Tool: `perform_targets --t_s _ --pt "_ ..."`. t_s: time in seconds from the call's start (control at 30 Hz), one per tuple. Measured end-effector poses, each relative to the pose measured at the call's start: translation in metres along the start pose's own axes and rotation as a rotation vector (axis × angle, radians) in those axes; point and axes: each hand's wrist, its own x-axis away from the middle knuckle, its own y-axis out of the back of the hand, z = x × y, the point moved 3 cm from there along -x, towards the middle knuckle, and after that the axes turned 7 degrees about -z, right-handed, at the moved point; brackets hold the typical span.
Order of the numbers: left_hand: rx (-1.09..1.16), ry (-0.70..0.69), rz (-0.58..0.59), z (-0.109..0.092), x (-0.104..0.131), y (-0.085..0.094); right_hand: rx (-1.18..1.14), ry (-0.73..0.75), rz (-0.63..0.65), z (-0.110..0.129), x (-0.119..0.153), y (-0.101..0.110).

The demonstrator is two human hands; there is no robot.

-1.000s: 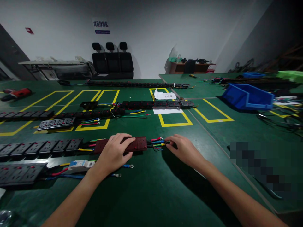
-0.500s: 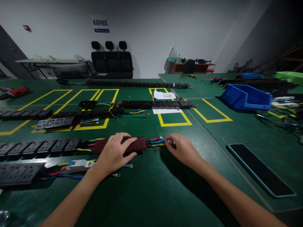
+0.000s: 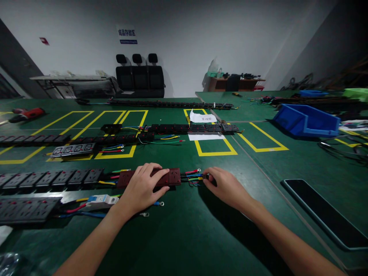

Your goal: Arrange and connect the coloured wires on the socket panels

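A dark red socket strip (image 3: 174,177) lies on the green table. Draped over its middle is my left hand (image 3: 143,188), fingers at the far side and thumb at the near edge, gripping it. Several coloured wires (image 3: 192,176) leave the strip's right end. My right hand (image 3: 225,186) pinches the tips of some of these; the fingers hide the ends. A red wire with a bare ring terminal (image 3: 198,170) points free just beyond. Left of the strip, short wires lead toward a row of black sockets (image 3: 69,177).
Another black socket strip (image 3: 28,210) with a white breaker (image 3: 101,201) lies nearer on the left. A phone (image 3: 326,212) lies to the right, below a blue bin (image 3: 307,120). More strips and paper (image 3: 202,117) lie farther back; a red power tool (image 3: 28,114) sits far left.
The whole view has shifted a little, so things appear farther right. My left hand stays on the red strip. My right fingers remain at the wire ends, with the hand slightly turned.
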Motion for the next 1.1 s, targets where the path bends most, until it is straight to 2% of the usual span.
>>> perform_targets --t_s 0.33,0.63,0.93,1.1 --pt "0.003 -0.005 -0.001 0.0004 0.0001 0.0002 -0.058 0.001 -0.080 -0.0039 0.0013 -0.0061" --pt "0.015 0.007 -0.018 -0.0008 0.0002 0.0006 -0.001 0.017 -0.014 -0.0022 0.0011 -0.0026" --pt "0.025 0.019 -0.017 -0.0009 0.0000 0.0012 0.015 0.051 -0.022 0.0024 0.0012 0.0031" --pt "0.032 0.022 -0.005 -0.0003 -0.0006 0.0010 -0.005 0.030 -0.034 -0.0003 0.0017 -0.0003"
